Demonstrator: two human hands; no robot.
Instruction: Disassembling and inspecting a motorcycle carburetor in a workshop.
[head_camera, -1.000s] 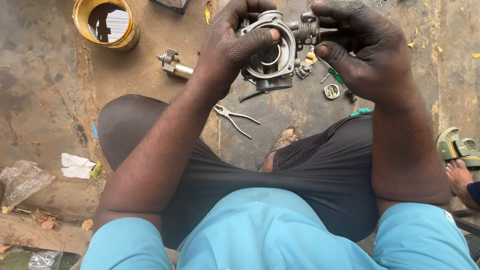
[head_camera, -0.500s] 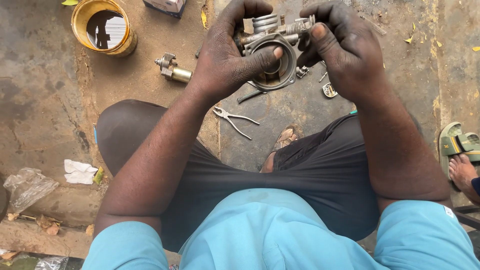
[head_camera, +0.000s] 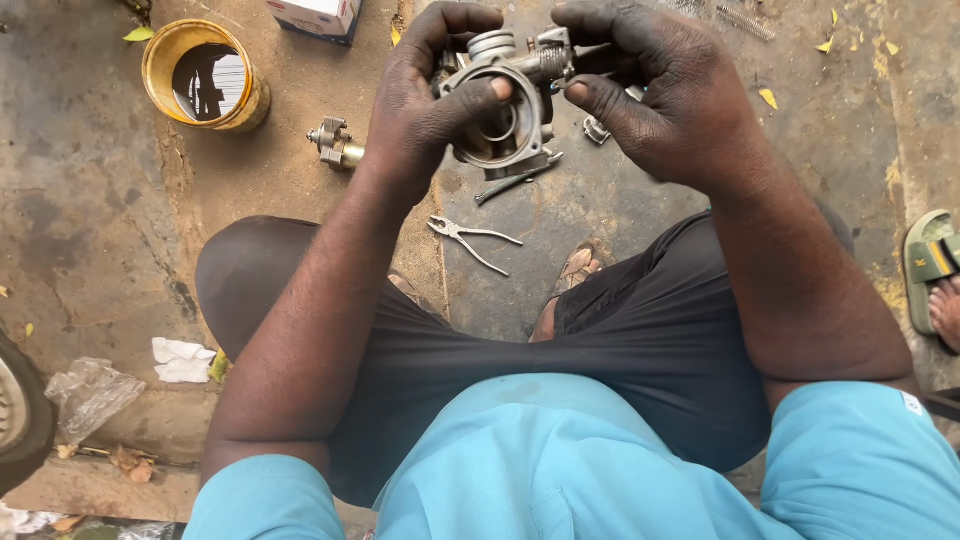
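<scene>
**Both hands on a metal part above the ground**

We hold a grey metal part (head_camera: 505, 105) with a round bore up in front of us, over our knees and clear of the concrete ground (head_camera: 620, 210). Our left hand (head_camera: 425, 110) is clamped on its left side, thumb lying across the rim of the bore and fingers curled over the top. Our right hand (head_camera: 665, 95) closes on the right side, where a small spring and fittings stick out; thumb and forefinger pinch there, though we cannot tell exactly which piece they grip.

Below the part, on the ground, lie pliers (head_camera: 472, 240) with their handles spread, and nearer the part a thin tool (head_camera: 515, 182). A small brass-and-steel fitting (head_camera: 335, 145) sits to the left, well apart from the pliers. Farther left stands a yellow tin (head_camera: 205, 75) holding dark liquid. A box (head_camera: 315, 15) shows at the top edge. A crumpled white rag (head_camera: 182, 360) and a clear plastic bag (head_camera: 90, 395) lie by our left knee. At the right edge, another person's foot in a green sandal (head_camera: 932, 270).
</scene>
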